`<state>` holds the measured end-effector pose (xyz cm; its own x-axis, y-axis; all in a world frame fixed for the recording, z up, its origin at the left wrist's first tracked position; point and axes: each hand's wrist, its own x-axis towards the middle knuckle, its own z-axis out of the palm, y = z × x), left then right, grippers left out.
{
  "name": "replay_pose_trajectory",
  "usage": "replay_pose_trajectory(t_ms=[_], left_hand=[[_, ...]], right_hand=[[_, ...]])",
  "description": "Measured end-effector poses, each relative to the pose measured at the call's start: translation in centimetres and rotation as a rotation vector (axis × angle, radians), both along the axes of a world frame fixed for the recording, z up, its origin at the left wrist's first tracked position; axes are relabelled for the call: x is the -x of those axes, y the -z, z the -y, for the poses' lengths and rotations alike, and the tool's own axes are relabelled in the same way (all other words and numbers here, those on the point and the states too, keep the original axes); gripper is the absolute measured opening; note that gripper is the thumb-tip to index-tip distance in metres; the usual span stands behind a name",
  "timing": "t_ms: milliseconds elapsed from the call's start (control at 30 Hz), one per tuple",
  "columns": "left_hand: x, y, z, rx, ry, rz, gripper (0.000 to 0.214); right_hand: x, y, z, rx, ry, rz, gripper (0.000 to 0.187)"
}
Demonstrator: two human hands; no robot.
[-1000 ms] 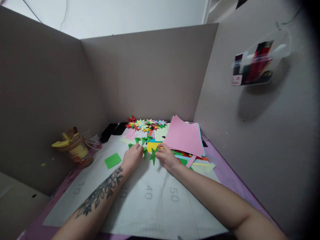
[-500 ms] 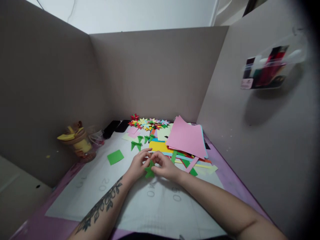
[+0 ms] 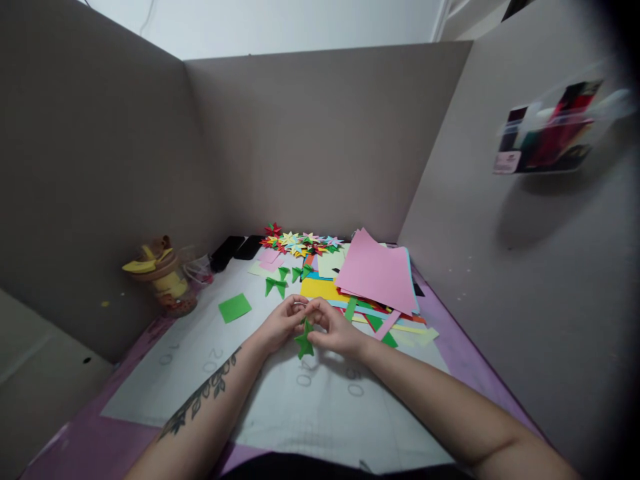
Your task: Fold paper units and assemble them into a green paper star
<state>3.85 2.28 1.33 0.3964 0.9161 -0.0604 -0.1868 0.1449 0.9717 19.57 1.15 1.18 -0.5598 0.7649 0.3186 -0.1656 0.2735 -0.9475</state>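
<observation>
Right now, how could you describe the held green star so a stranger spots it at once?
Over the white sheet, find the left hand and right hand, close together. Between them is a pointed green star. It alone is held; the folded green pieces beyond lie loose.

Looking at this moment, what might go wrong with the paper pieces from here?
The green paper star at the right hand looks thin, so a hard pinch might crease it. The folded green pieces lie loose beyond the left hand, which may knock them if it reaches forward. Loose paper strips lie by the pink sheets' near edge; a passing wrist could drag them.
</observation>
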Motion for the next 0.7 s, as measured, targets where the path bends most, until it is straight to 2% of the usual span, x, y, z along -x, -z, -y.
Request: replay_pose_trajectory(t_ms=[133,300,467,567,700], left_hand=[[0.4,-0.1,-0.6,-0.031,-0.157,0.009,0.039],[1.2,0.5,-1.7,-0.016,-0.301,0.030,0.032],[1.2,1.0,-1.9,-0.090,-0.400,-0.085,0.032],[1.1,1.1,-1.8,-0.166,-0.452,-0.180,0.032],[0.9,1.3,-1.7,-0.198,-0.472,-0.245,0.028]], right_hand=[[0.0,0.2,-0.3,-0.005,0.063,0.001,0.032],[0.0,0.9,-1.3,0.026,0.258,-0.074,0.027],[-0.4,1.0,-2.7,0.079,0.549,-0.182,0.034],[-0.6,1.3,-3.5,0.045,0.734,-0.188,0.035],[-0.3,2.0,-3.8,0.047,0.739,-0.128,0.035]])
